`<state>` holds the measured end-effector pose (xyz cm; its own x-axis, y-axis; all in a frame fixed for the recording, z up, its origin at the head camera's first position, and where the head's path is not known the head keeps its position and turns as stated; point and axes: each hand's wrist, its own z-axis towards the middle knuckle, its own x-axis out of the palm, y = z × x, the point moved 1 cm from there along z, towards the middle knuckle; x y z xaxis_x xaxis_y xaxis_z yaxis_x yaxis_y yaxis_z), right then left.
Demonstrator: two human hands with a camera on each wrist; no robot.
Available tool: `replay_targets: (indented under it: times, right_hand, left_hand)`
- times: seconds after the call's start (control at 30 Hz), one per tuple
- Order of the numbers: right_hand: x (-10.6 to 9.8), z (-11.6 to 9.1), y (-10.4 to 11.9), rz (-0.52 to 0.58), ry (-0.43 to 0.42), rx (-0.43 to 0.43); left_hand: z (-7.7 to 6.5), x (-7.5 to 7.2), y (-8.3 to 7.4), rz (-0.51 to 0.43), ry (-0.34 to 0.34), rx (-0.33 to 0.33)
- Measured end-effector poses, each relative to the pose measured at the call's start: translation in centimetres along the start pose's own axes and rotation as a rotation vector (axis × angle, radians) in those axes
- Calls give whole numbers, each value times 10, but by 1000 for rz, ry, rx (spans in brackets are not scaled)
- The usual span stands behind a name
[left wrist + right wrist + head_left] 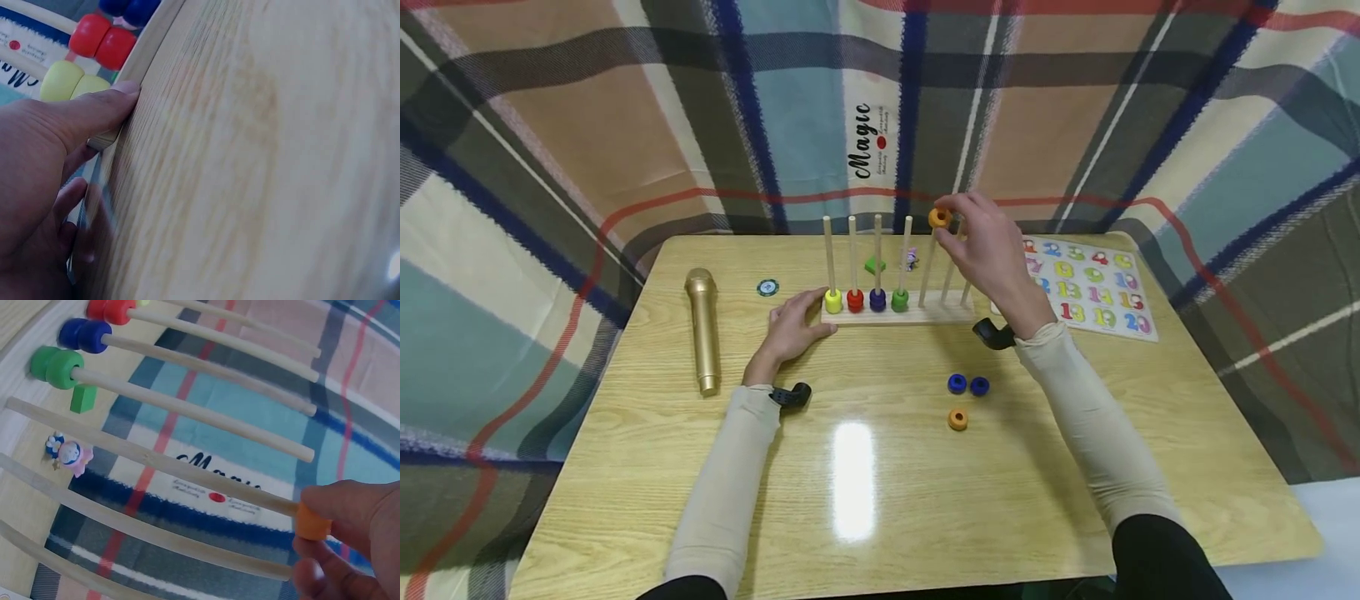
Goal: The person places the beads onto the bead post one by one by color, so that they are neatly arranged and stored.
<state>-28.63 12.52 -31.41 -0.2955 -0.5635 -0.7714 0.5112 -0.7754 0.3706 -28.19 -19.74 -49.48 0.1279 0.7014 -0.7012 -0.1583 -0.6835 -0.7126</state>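
A wooden peg stand (936, 313) stands at the back of the table. Yellow beads (832, 302), red beads (855, 301), dark blue beads (877, 300) and green beads (900, 301) sit at the foot of its first pegs, a pair per colour. My left hand (793, 325) holds the stand's left end, its thumb along the front edge in the left wrist view. With thumb and fingers, my right hand (992, 250) pinches an orange bead (313, 523) at the tip of the fifth peg (156, 459). Whether the peg has entered its hole is hard to tell.
Two blue beads (957, 383) and another orange bead (957, 419) lie in front of the stand. A number board (1090, 287) is at the right, a gold microphone-shaped object (703, 333) at the left. Behind lie a green block (83, 398), a small figurine (70, 455) and a round chip (767, 287).
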Motion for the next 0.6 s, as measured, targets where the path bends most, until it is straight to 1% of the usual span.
replay_targets:
  times: [0.13, 0.33, 0.47, 0.6]
  right_hand:
    - [1, 1, 0, -33, 20, 24]
    - [9, 2, -3, -71, 89, 56]
    - [13, 0, -7, -74, 93, 55]
    - [12, -3, -7, -65, 93, 57]
  left_hand:
    - [-1, 0, -1, -1, 5, -1]
    - [0, 0, 0, 5, 3, -3]
    - [1, 1, 1, 3, 8, -1]
    - [0, 1, 1, -4, 3, -2]
